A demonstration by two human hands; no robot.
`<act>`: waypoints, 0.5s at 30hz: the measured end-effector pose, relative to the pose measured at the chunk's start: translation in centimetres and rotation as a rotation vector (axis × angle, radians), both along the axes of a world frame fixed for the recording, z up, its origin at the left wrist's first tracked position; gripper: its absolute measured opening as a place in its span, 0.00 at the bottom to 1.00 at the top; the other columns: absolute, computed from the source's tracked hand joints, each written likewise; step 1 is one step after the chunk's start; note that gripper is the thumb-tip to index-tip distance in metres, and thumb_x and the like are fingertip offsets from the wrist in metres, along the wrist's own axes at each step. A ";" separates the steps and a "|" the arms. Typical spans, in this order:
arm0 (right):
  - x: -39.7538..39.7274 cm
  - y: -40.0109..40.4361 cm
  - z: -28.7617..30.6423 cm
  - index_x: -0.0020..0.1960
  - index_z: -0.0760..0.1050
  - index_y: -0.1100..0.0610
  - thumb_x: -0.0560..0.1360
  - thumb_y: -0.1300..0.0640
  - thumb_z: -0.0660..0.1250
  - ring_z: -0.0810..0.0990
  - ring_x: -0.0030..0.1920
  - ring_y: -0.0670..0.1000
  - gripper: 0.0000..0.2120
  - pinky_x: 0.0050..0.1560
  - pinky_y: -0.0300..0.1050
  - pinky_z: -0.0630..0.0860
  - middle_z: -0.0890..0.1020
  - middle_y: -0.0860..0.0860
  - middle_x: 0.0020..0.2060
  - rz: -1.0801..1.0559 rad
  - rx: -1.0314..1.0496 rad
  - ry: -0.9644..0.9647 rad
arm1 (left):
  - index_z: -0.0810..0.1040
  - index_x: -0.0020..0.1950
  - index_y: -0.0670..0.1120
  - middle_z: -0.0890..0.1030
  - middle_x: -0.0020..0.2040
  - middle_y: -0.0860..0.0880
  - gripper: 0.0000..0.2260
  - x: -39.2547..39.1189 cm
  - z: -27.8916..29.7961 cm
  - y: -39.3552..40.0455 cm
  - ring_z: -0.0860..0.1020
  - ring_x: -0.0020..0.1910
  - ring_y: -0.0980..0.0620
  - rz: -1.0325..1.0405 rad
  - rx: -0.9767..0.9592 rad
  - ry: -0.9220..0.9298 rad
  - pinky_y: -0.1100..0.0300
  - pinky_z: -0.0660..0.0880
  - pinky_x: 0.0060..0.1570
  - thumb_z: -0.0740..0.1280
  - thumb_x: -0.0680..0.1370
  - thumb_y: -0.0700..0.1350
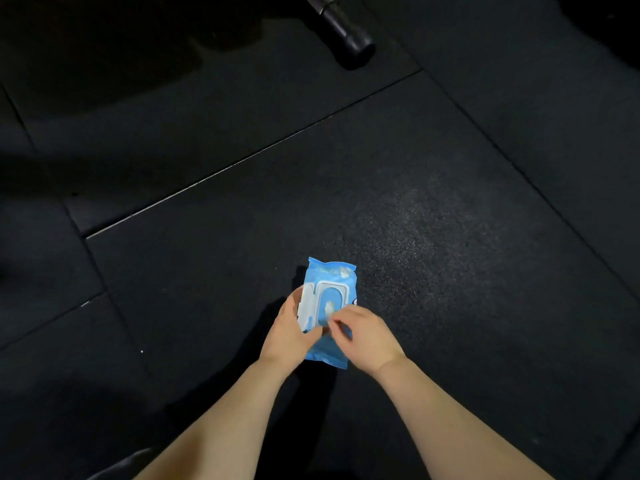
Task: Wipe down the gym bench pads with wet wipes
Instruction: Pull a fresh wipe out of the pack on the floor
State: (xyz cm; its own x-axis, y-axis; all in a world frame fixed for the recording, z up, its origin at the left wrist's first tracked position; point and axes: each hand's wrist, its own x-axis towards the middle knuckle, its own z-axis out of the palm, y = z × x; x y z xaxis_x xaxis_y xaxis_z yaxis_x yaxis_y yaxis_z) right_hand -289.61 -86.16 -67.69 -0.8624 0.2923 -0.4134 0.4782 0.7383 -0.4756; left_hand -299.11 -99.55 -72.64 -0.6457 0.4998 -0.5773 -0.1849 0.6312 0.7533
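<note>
Dark rubber floor tiles fill nearly the whole view, their seams running as thin pale lines: one long seam slants from the left middle up toward the upper right, and another crosses it and runs down the right side. All around the hands the floor lies open on every side, with wide room to the right and ahead. The nearest other thing is a black cylinder, like the end of a bar or roller, well apart at the top edge; the upper left corner is too dark to read. The blue wipes pack is held above the floor in the lower middle of the view, between the two forearms. Its long axis runs almost straight away from the person, tilted slightly to the right at the far end, with the crimped far edge pointing ahead and the near edge toward the wrists. Its white lid is flipped open to the left, and a bit of white wipe shows in the opening. The left hand grips the pack from the left side, its fingers curled round the edge by the lid. The right hand reaches over the pack's near half with its fingertips pinching at the wipe.
</note>
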 end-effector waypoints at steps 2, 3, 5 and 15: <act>-0.9 -0.2 0.0 0.52 0.74 0.50 0.80 0.50 0.60 0.77 0.44 0.46 0.07 0.47 0.42 0.77 0.79 0.46 0.46 -0.168 -0.011 -0.019 | 0.68 0.62 0.68 0.75 0.56 0.63 0.28 0.3 -0.6 0.3 0.78 0.52 0.62 0.009 -0.010 -0.002 0.66 0.77 0.43 0.74 0.65 0.61; -1.3 -0.3 -0.1 0.52 0.73 0.50 0.80 0.51 0.60 0.77 0.43 0.46 0.06 0.45 0.42 0.78 0.79 0.47 0.47 -0.212 0.005 -0.036 | 0.68 0.61 0.68 0.73 0.56 0.63 0.26 0.4 -0.7 0.4 0.78 0.52 0.61 0.003 -0.019 0.010 0.64 0.78 0.42 0.73 0.66 0.59; -2.1 -0.4 -0.4 0.52 0.73 0.51 0.80 0.50 0.60 0.77 0.42 0.46 0.06 0.43 0.41 0.77 0.77 0.47 0.48 -0.251 0.035 -0.074 | 0.67 0.58 0.67 0.71 0.55 0.62 0.21 0.4 -0.7 0.6 0.77 0.50 0.60 -0.018 -0.046 0.051 0.66 0.76 0.38 0.71 0.69 0.57; -3.5 -0.4 -1.2 0.52 0.78 0.53 0.79 0.53 0.62 0.78 0.44 0.47 0.07 0.47 0.41 0.79 0.77 0.49 0.49 -0.298 0.045 -0.186 | 0.63 0.66 0.64 0.67 0.57 0.64 0.27 0.5 -1.3 0.1 0.76 0.54 0.59 -0.031 -0.055 0.050 0.66 0.75 0.44 0.73 0.73 0.53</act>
